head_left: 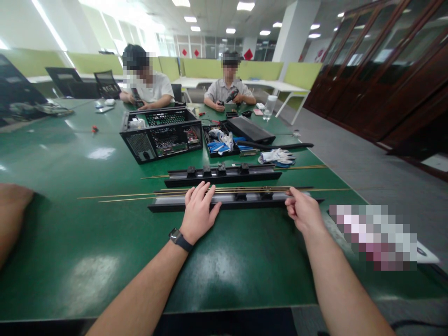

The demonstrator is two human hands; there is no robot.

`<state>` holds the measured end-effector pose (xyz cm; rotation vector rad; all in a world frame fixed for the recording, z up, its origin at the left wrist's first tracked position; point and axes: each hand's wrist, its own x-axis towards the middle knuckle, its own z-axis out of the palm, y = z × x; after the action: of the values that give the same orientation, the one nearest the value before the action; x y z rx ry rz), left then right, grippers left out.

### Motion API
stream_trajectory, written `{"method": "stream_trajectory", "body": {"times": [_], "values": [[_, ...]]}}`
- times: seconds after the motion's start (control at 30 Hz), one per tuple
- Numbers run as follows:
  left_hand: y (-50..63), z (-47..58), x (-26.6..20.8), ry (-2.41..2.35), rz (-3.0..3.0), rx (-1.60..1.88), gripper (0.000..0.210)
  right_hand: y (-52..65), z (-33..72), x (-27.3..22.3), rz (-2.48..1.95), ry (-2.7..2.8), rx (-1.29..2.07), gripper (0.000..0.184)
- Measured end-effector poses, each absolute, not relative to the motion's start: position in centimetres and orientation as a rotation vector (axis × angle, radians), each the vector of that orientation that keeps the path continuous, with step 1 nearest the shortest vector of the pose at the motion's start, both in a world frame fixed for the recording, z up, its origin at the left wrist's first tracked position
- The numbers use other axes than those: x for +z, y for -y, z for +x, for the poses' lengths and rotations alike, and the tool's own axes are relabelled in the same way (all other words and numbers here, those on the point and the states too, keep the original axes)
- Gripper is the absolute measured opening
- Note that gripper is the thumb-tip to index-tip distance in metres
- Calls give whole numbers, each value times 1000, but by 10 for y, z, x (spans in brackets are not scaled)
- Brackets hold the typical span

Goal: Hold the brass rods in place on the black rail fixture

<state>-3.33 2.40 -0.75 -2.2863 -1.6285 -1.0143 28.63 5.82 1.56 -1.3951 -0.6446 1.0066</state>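
A long black channel [241, 204] with a pale inner strip and black blocks lies across the green table in front of me. Several thin brass-coloured rods [122, 196] run along it and stick out past both ends. My left hand [199, 212], fingers outstretched, rests over the rods and the channel left of its middle. Near the channel's right end, my right hand [304, 210] has its fingers curled, with thumb and forefinger pinched at the rods. Just behind lies a second, similar black channel [224, 178] with blocks and rods.
Beyond the channels stand an open computer case [161, 135], a black tray [213, 151] holding gloves, and more gloves [277, 157]. Two people sit across the table [87, 242]; one holds a power drill [231, 96]. Another person's arm [12, 214] enters at left.
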Motion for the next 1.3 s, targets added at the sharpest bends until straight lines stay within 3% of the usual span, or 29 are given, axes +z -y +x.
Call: {"method": "stream_trajectory", "body": {"times": [1.0,1.3], "values": [[-23,-34,-6,1628,-2297,-979,48,-60,290,13,-1369,584,945,27],[-24,-34,-8,1628,-2292,-983,48,-57,286,15,-1364,692,1057,31]]}}
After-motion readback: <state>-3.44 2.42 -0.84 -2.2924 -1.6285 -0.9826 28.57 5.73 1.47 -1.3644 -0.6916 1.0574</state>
